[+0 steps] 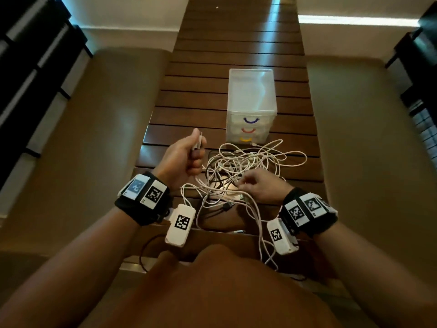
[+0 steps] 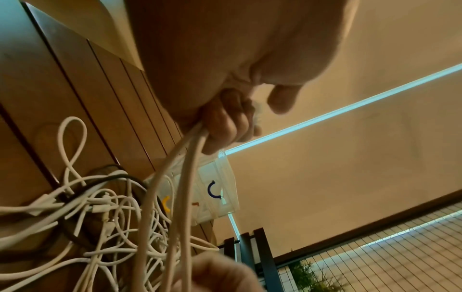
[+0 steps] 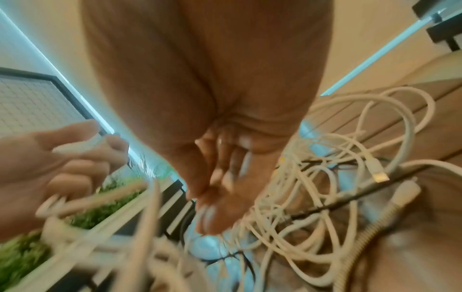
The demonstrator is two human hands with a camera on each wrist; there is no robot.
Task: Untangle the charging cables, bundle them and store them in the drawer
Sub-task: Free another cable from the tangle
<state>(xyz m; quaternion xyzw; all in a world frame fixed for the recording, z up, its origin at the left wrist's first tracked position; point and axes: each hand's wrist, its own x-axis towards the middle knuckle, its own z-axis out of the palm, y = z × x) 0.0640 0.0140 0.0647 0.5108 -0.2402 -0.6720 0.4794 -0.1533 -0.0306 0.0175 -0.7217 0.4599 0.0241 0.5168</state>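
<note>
A tangle of white charging cables [image 1: 248, 166] with one black cable lies on the slatted wooden table [image 1: 236, 43]. My left hand [image 1: 197, 147] is raised at the tangle's left and grips white cable ends; two strands [image 2: 185, 168] run down from its curled fingers [image 2: 222, 118]. My right hand [image 1: 242, 183] reaches into the near side of the tangle, fingertips [image 3: 207, 217] bunched among the strands; blur hides any pinch. The translucent drawer unit [image 1: 251, 107], with blue, red and yellow handles, stands behind the tangle, all drawers closed.
Some cable loops hang over the table's near edge [image 1: 267, 254] toward my lap. A loose USB plug [image 3: 378, 174] lies at the tangle's right. Cushioned benches [image 1: 106, 138] flank the table on both sides. Dark furniture stands at the far left and right.
</note>
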